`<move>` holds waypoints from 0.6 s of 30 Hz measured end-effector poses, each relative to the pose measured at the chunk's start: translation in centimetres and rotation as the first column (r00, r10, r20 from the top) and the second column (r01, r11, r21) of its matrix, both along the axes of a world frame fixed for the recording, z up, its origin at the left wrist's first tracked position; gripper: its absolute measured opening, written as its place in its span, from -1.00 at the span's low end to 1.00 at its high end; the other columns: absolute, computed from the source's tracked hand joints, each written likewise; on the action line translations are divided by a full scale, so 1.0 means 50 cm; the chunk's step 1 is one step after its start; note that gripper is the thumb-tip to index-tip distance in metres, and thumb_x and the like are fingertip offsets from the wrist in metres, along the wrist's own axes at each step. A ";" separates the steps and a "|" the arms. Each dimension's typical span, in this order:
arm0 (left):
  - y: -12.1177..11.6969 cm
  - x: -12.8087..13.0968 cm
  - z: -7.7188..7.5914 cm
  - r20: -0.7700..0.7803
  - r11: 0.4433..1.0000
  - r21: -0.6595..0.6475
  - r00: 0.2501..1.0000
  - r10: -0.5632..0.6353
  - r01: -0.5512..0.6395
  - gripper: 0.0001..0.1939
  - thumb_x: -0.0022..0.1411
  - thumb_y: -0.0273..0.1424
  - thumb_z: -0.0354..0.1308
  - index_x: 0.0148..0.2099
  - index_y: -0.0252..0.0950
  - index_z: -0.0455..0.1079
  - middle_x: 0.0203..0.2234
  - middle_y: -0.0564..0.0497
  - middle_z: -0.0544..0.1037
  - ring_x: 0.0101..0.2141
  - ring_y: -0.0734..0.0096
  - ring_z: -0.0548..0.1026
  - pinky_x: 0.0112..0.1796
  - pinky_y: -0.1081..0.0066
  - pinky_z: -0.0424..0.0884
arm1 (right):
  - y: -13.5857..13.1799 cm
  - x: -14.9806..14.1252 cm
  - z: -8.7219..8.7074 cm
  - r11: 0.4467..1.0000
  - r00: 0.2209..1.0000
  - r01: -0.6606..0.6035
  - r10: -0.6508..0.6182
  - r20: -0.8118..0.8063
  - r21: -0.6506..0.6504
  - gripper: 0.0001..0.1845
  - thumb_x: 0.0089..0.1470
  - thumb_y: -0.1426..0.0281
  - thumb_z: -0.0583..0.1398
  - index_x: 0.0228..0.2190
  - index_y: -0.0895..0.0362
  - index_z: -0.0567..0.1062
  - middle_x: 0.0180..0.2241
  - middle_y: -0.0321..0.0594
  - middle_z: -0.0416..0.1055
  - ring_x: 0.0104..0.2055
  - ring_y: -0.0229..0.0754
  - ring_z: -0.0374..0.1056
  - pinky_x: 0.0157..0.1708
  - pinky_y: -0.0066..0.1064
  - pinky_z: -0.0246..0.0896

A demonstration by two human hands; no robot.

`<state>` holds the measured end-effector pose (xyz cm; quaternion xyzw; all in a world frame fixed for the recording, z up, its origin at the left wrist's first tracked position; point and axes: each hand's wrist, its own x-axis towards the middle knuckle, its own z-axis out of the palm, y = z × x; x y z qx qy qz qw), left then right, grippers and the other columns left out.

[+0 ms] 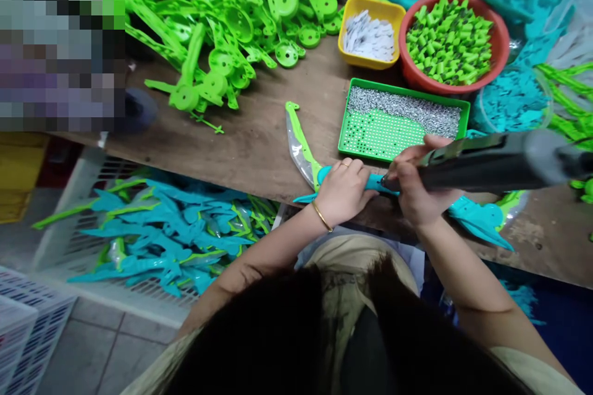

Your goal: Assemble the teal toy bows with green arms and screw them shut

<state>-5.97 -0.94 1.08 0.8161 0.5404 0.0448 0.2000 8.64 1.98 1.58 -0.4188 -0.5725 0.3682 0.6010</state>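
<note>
My left hand (345, 190) is closed over a long turquoise and green plastic toy piece (302, 142), pressing it to the table's front edge. A curved green arm with a clear blade sticks out past my fingers, and the turquoise end (482, 219) shows beyond my right wrist. My right hand (421, 188) grips a dark electric screwdriver (486, 160), lying nearly level across the view. Its tip meets the turquoise body just right of my left hand. Whether a screw sits under the tip is too small to tell.
Beyond my hands lies a green tray (345, 129) of small screws. Behind it stand a yellow bowl (345, 52) of white pieces and a red bowl (407, 68) of green plugs. Green parts (222, 31) pile up at the back left. A white crate (55, 247) holds turquoise assemblies.
</note>
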 end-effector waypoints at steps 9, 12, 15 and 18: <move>0.004 0.033 0.020 -0.044 0.997 0.017 0.996 -0.079 0.080 -0.65 0.28 -0.25 0.20 0.03 -0.35 0.38 -0.12 -0.11 0.47 -0.04 0.10 0.38 -0.07 0.22 0.28 | 0.106 -0.003 -0.012 0.932 0.953 0.296 -0.273 -0.135 0.210 -0.67 0.06 0.23 0.30 -0.12 0.00 0.44 -0.33 -0.39 0.45 -0.61 -0.38 0.31 -0.57 -0.41 0.33; 0.006 0.044 0.013 -0.056 0.997 0.000 0.996 -0.076 0.076 -0.72 0.33 -0.28 0.14 0.00 -0.33 0.40 -0.15 -0.11 0.47 -0.06 0.13 0.39 -0.10 0.23 0.27 | 0.107 -0.011 -0.034 0.932 0.959 0.278 -0.254 -0.127 0.234 -0.65 0.06 0.21 0.30 -0.10 -0.05 0.43 -0.38 -0.43 0.40 -0.62 -0.37 0.29 -0.60 -0.42 0.30; 0.008 0.041 0.008 -0.042 0.998 0.002 0.997 -0.068 0.068 -0.72 0.33 -0.27 0.14 0.00 -0.32 0.40 -0.14 -0.10 0.47 -0.06 0.14 0.38 -0.10 0.24 0.27 | 0.104 -0.016 -0.036 0.935 0.967 0.245 -0.218 -0.132 0.256 -0.68 0.08 0.27 0.30 -0.10 -0.07 0.43 -0.42 -0.45 0.37 -0.61 -0.37 0.28 -0.58 -0.42 0.31; 0.008 0.037 0.007 -0.029 0.998 -0.007 0.997 -0.068 0.068 -0.72 0.32 -0.27 0.15 0.00 -0.31 0.40 -0.14 -0.09 0.47 -0.07 0.14 0.38 -0.10 0.23 0.28 | 0.102 -0.016 -0.035 0.935 0.967 0.248 -0.222 -0.126 0.253 -0.69 0.06 0.26 0.31 -0.14 -0.04 0.43 -0.41 -0.44 0.39 -0.62 -0.37 0.28 -0.55 -0.40 0.36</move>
